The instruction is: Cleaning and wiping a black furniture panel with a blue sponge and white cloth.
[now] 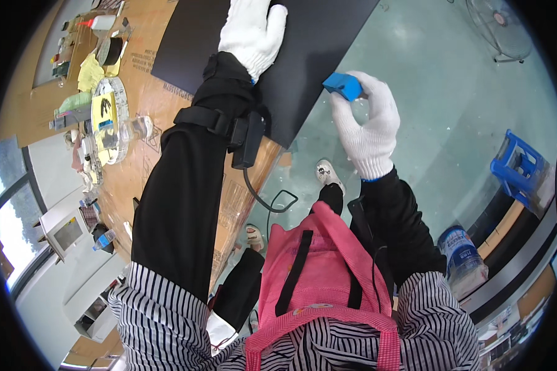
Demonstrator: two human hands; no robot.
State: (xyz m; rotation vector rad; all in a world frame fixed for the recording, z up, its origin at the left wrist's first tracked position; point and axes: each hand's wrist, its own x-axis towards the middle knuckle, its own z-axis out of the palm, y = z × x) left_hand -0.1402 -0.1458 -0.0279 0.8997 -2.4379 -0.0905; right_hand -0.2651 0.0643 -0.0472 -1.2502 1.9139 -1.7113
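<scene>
My left hand [254, 34], in a white knit glove, lies flat on a large black sheet [315, 43]. Its thumb is held a little apart, and the fingertips run out of the top of the picture. Pinched between thumb and fingers of my right hand [371, 123], also gloved in white, is a small blue block [343, 86]. That hand is raised just off the sheet's right edge, above the floor. A black box-shaped device [249, 141] with a cable is strapped to my left forearm.
Brown cardboard [148, 93] covers the table under the sheet. Left of it stands a round tray [120, 102] with yellow cloths, near a black tape roll [110, 51] and a red-tipped white bottle [102, 23]. On the right are a fan [498, 25], a blue stool [518, 164] and a bucket [461, 253].
</scene>
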